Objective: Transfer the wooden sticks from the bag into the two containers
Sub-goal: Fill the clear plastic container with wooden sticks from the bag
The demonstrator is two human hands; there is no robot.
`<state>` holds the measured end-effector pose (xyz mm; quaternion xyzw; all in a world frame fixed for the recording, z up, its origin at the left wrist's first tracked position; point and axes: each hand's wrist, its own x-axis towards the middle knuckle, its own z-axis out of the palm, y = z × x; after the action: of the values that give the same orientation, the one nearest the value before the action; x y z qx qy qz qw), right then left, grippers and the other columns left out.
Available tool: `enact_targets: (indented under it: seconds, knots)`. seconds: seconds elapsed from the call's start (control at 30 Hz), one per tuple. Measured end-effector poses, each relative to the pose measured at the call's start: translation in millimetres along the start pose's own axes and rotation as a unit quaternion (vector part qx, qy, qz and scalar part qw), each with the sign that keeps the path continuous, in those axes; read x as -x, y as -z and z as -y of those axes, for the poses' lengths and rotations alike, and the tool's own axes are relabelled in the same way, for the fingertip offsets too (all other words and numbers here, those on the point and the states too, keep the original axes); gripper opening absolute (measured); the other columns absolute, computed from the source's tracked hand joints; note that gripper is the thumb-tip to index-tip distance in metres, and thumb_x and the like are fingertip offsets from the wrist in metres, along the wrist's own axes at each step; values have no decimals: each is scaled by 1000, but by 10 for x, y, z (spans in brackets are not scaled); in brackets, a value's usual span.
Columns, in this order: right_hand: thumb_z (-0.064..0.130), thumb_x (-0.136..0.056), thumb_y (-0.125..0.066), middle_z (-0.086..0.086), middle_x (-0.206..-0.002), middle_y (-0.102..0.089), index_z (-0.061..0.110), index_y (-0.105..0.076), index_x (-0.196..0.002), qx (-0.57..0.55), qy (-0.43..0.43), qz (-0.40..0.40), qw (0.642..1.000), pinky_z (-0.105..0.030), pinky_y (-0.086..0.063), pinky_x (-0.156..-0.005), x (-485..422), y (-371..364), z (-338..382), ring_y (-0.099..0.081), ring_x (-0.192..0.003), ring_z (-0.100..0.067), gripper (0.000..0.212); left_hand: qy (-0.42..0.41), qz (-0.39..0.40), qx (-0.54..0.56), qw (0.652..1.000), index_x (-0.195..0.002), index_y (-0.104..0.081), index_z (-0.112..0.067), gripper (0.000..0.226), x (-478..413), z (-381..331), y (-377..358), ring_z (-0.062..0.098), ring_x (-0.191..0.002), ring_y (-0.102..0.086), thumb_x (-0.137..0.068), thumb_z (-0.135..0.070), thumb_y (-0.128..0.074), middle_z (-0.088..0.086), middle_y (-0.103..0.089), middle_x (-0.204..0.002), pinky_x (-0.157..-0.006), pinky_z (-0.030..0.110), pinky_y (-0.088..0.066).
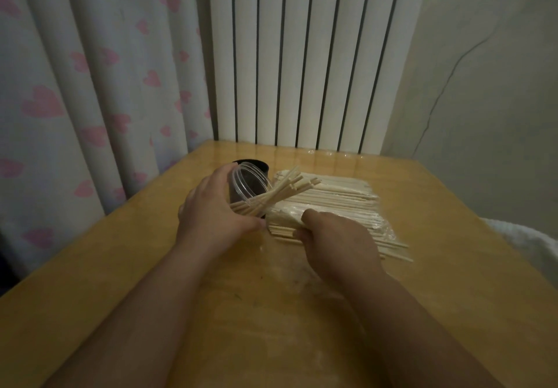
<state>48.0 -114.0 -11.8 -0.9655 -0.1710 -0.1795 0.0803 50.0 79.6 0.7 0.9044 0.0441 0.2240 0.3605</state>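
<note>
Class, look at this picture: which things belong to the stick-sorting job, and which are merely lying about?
Part of the job: bag of wooden sticks, gripped at its near end by the right hand; clear container, with some sticks in it, held by the left hand; black container behind it.

Just there: table; heart-patterned curtain; radiator; white cloth.

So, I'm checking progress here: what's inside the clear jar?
A small bundle of wooden sticks, fanning out of the mouth of the clear jar toward the bag. The left hand gripping the jar covers its lower part, so what lies there is hidden.
</note>
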Motion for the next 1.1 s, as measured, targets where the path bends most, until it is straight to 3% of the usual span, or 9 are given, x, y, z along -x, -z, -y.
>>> enact_targets:
  seconds: [0.2, 0.37, 0.43, 0.57, 0.67, 0.8, 0.9, 1.0, 1.1]
  knots:
    - [47, -88, -45, 7, -42, -42, 23, -48, -51, 61, 74, -217, 971, -24, -25, -50, -1, 24, -73, -26, -38, -17, 44, 4, -3, 9, 1000, -148, -35, -40, 112, -1, 4, 4, 25, -133, -45, -54, -41, -96, -6, -48, -146, -106, 54, -43]
    - [42, -99, -44, 5, -58, -51, 20, -58, -64, 21, 101, -309, 945, -27, -26, -55, 4, 65, -85, -36, -51, -15, 43, 3, -1, 5, 1000, -148, -35, -40, 113, -10, 8, -6, 25, -132, -45, -53, -43, -96, -7, -49, -146, -106, 54, -43]
    - [37, -93, -50, 5, -56, -51, 19, -57, -67, 18, 89, -323, 942, -23, -17, -47, 12, 106, -68, -34, -47, -14, 33, 5, 0, 7, 1000, -148, -34, -41, 114, -11, 13, -9, 25, -133, -44, -52, -44, -96, -8, -48, -146, -107, 53, -42]
    - [25, -76, -70, 4, -51, -48, 19, -55, -65, 29, 71, -319, 944, -18, -6, -49, 33, 121, -70, -31, -42, -17, 20, 0, -3, 7, 1000, -148, -35, -41, 112, -7, 24, -14, 25, -134, -44, -53, -44, -96, -8, -49, -146, -107, 54, -42]
    - [25, -80, -70, 3, -55, -50, 18, -55, -64, 43, 63, -351, 933, -27, -17, -57, 37, 108, -92, -33, -50, -19, 24, -1, -3, 5, 1000, -147, -35, -42, 111, -6, 20, -11, 25, -133, -44, -54, -43, -96, -8, -49, -146, -107, 54, -42]
    - [41, -103, -41, -3, -74, -55, 12, -58, -66, 15, 75, -423, 903, -31, -22, -70, 50, 130, -88, -41, -71, -21, 50, -5, 2, 6, 1000, -146, -36, -43, 111, -6, 27, -8, 24, -132, -44, -53, -41, -96, -9, -49, -145, -107, 53, -41]
    - [44, -106, -29, -8, -81, -54, 8, -65, -73, -33, 53, -432, 899, -31, -29, -65, 51, 159, -68, -44, -70, -22, 61, -6, 4, 4, 1000, -147, -35, -43, 111, -10, 26, -11, 23, -134, -43, -53, -41, -96, -9, -48, -146, -108, 53, -41]
    - [46, -105, -34, -5, -82, -54, 7, -71, -83, -120, 64, -412, 901, -27, -39, -48, 44, 126, -71, -48, -62, -18, 58, -7, 9, -2, 1000, -147, -35, -43, 113, -17, 22, -17, 23, -134, -43, -53, -42, -96, -10, -47, -147, -108, 53, -42]
    - [34, -100, -51, 3, -93, -55, 5, -74, -96, -212, 43, -421, 881, -9, -42, -65, 46, 83, -72, -50, -76, -6, 36, -10, 11, -7, 1000, -147, -34, -43, 113, -18, 21, -12, 22, -134, -43, -53, -42, -96, -10, -47, -147, -108, 53, -41]
